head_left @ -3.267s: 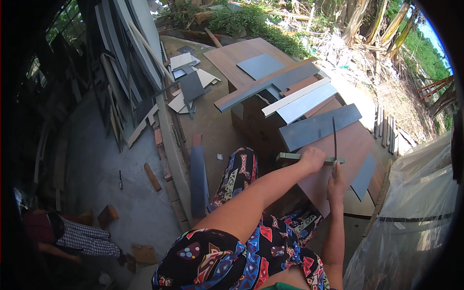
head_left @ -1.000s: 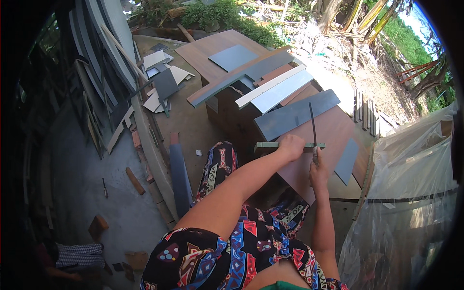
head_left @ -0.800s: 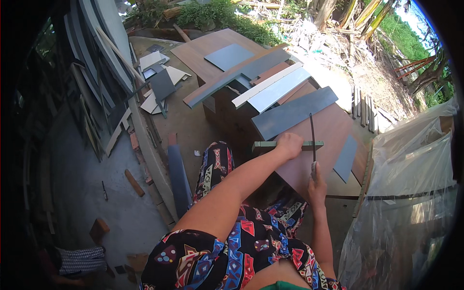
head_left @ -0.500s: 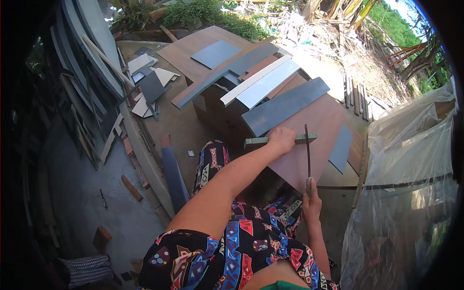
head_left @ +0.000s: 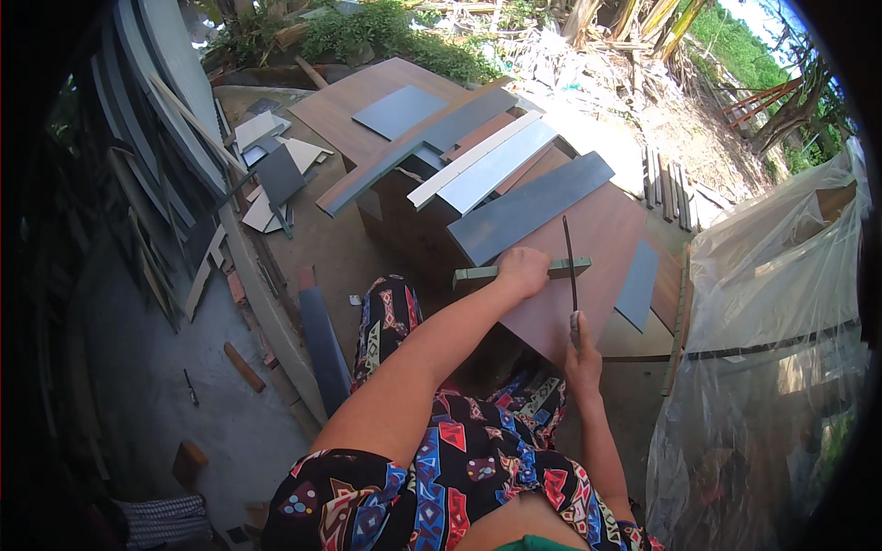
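Note:
My left hand is closed over a narrow green strip, pressing it down on a brown board. The strip lies crosswise, its ends showing on both sides of the fist. In my right hand is the grey handle of a hand saw. Its thin dark blade, seen nearly edge-on, points away from me and crosses the strip near its right end. Teeth are too small to make out. Just beyond my left hand, a blue-grey plank lies slanted.
Behind are a white strip, a long grey L-shaped board and a blue-grey panel. Clear plastic sheeting hangs at right. Offcuts and tall leaning panels stand left. A screwdriver-like tool lies on the floor.
The saw has moved forward, away from me, across the strip with my right hand. My left hand stays on the strip. The whole view has shifted slightly.

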`<state>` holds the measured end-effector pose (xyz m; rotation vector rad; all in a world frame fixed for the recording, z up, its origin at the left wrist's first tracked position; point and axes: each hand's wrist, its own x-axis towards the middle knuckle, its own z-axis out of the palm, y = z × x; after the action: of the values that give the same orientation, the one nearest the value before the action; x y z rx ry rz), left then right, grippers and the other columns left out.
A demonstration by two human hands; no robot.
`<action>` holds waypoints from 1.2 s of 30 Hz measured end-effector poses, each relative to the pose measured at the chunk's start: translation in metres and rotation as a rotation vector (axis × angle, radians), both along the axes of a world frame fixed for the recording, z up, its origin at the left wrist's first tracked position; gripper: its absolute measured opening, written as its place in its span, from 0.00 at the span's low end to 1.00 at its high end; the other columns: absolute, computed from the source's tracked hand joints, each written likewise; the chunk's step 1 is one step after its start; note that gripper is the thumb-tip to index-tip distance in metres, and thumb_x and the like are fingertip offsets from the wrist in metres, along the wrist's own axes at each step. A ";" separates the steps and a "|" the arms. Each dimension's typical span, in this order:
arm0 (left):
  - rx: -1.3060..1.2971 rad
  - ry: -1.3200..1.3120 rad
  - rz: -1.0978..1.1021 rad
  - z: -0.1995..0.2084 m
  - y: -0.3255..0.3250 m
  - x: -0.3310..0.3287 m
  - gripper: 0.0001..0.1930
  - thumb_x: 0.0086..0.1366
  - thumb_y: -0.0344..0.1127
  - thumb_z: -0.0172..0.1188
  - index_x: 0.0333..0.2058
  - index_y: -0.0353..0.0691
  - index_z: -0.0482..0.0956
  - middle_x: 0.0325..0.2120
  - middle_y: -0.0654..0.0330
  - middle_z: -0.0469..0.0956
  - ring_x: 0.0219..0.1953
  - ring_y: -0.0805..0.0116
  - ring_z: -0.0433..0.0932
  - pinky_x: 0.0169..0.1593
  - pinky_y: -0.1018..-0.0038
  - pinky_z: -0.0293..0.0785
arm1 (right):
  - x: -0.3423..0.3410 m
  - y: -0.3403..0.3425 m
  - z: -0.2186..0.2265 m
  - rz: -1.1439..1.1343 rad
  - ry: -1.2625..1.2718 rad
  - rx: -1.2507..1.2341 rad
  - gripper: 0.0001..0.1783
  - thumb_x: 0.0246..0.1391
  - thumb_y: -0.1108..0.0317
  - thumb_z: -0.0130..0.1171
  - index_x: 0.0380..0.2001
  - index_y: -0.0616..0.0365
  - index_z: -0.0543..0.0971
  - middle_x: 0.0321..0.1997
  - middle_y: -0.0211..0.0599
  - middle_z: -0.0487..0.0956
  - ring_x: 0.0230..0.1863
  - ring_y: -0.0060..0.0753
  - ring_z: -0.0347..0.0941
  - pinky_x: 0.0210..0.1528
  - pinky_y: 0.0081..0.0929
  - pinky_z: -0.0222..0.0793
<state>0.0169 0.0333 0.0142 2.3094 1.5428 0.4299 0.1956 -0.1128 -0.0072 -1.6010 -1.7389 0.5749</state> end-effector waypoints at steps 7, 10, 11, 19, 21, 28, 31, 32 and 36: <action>-0.008 -0.027 -0.015 -0.001 0.004 0.001 0.14 0.54 0.42 0.63 0.34 0.39 0.78 0.33 0.50 0.79 0.41 0.51 0.78 0.46 0.60 0.73 | 0.013 -0.063 -0.005 -0.029 0.003 -0.032 0.32 0.53 0.81 0.46 0.63 0.54 0.61 0.58 0.52 0.71 0.60 0.41 0.68 0.57 0.27 0.63; -0.019 0.008 0.006 0.003 0.001 -0.005 0.14 0.55 0.42 0.62 0.34 0.39 0.78 0.33 0.50 0.79 0.40 0.51 0.78 0.45 0.60 0.73 | 0.003 -0.019 -0.002 0.011 -0.016 0.023 0.35 0.51 0.79 0.49 0.64 0.46 0.60 0.52 0.55 0.74 0.52 0.53 0.72 0.50 0.36 0.69; -0.018 0.007 0.008 0.003 0.000 -0.005 0.14 0.55 0.42 0.62 0.34 0.39 0.78 0.33 0.50 0.79 0.40 0.51 0.78 0.45 0.60 0.73 | 0.000 0.001 -0.001 0.018 -0.036 0.065 0.35 0.51 0.78 0.49 0.64 0.45 0.60 0.50 0.56 0.74 0.49 0.55 0.73 0.48 0.39 0.69; 0.018 -0.011 -0.006 -0.003 0.001 0.003 0.13 0.55 0.42 0.62 0.34 0.39 0.78 0.33 0.50 0.80 0.40 0.51 0.79 0.45 0.60 0.73 | -0.008 0.069 -0.006 -0.031 -0.136 0.088 0.36 0.51 0.75 0.49 0.64 0.38 0.60 0.44 0.54 0.77 0.39 0.58 0.75 0.39 0.46 0.69; 0.001 -0.009 -0.002 -0.001 0.000 0.003 0.13 0.55 0.42 0.62 0.34 0.39 0.78 0.33 0.50 0.80 0.40 0.51 0.79 0.45 0.60 0.73 | 0.000 0.044 -0.009 0.009 -0.131 0.160 0.34 0.52 0.75 0.49 0.64 0.42 0.61 0.48 0.53 0.76 0.44 0.55 0.75 0.43 0.43 0.70; -0.037 -0.003 -0.011 0.005 0.002 0.001 0.13 0.54 0.41 0.62 0.34 0.38 0.78 0.32 0.49 0.80 0.40 0.50 0.78 0.46 0.59 0.73 | 0.010 -0.064 -0.005 -0.040 -0.063 0.050 0.30 0.53 0.77 0.50 0.61 0.51 0.64 0.54 0.51 0.73 0.55 0.49 0.71 0.53 0.36 0.68; -0.007 -0.015 -0.003 -0.001 0.004 -0.001 0.14 0.54 0.41 0.62 0.34 0.38 0.78 0.32 0.48 0.79 0.39 0.50 0.79 0.45 0.59 0.73 | 0.005 -0.046 0.000 -0.061 -0.065 0.003 0.31 0.53 0.77 0.50 0.62 0.50 0.64 0.54 0.53 0.73 0.54 0.51 0.71 0.52 0.36 0.69; -0.001 -0.012 0.001 0.001 0.002 -0.003 0.14 0.54 0.41 0.63 0.34 0.38 0.78 0.31 0.48 0.79 0.39 0.49 0.79 0.44 0.58 0.73 | 0.003 -0.031 -0.002 -0.048 -0.063 0.021 0.33 0.52 0.77 0.50 0.62 0.46 0.63 0.50 0.54 0.75 0.49 0.54 0.73 0.48 0.40 0.70; 0.025 -0.004 -0.011 -0.002 0.002 0.003 0.14 0.54 0.42 0.63 0.34 0.38 0.78 0.31 0.48 0.79 0.38 0.49 0.79 0.44 0.58 0.73 | -0.004 0.038 0.000 -0.074 -0.163 0.004 0.35 0.50 0.73 0.49 0.63 0.38 0.62 0.36 0.56 0.77 0.35 0.58 0.75 0.39 0.46 0.69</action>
<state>0.0202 0.0355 0.0124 2.3334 1.5306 0.4533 0.1913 -0.0744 -0.0069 -1.7432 -1.7877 0.4147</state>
